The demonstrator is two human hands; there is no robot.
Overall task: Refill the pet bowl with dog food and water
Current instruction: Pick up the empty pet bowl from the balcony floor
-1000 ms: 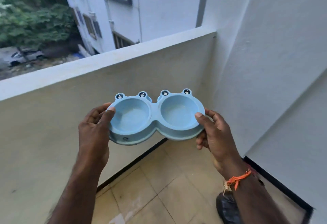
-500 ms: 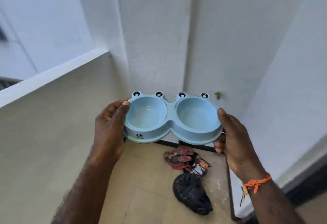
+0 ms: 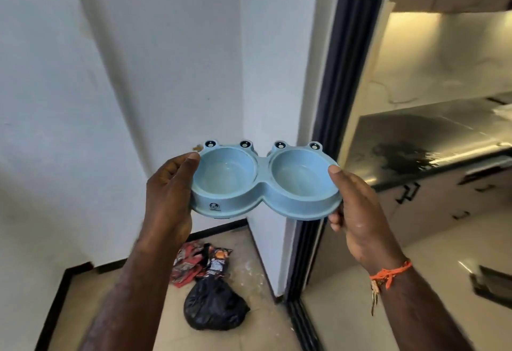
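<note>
Between both hands, at chest height before a white wall corner, sits a light-blue plastic double pet bowl (image 3: 264,181) with frog-eye bumps on its far rim.

Left hand (image 3: 169,198) grips the bowl's left end, thumb on the rim and fingers curled underneath; right hand (image 3: 357,209), with an orange thread bracelet (image 3: 389,274) on its wrist, grips the right end the same way. Both round wells look empty. Below on the tiled floor (image 3: 110,309) lie a tied black plastic bag (image 3: 214,306) and crumpled red wrappers (image 3: 188,264). Right of a dark door frame (image 3: 343,79), a black glossy worktop (image 3: 424,134) shows.
</note>
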